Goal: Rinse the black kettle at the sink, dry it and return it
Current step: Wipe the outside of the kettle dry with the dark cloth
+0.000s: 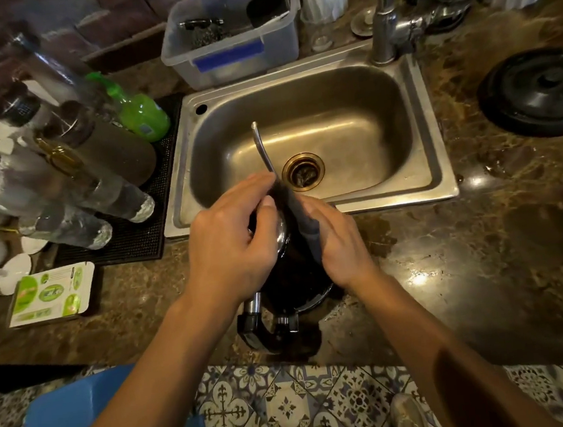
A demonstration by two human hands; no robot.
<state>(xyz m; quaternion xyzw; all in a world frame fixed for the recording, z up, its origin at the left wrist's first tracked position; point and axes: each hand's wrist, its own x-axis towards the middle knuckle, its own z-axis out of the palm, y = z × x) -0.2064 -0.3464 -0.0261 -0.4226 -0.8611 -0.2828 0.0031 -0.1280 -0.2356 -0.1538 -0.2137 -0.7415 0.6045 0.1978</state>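
The black kettle (288,281) stands on the brown stone counter just in front of the steel sink (432,150). Its thin gooseneck spout (261,146) reaches up over the basin, and its handle (266,321) points toward me. My left hand (231,242) grips the kettle's top, fingers curled over the shiny lid. My right hand (341,242) presses a dark grey cloth (303,218) against the kettle's right side near the spout base. The kettle's base plate (536,92) lies on the counter at the far right.
A tap (383,14) stands behind the sink, with a clear plastic tub (232,42) to its left. Several bottles (63,172) and a green spray bottle (136,110) crowd a black mat at the left. A green-and-white box (50,294) lies nearby. The counter is wet at the right.
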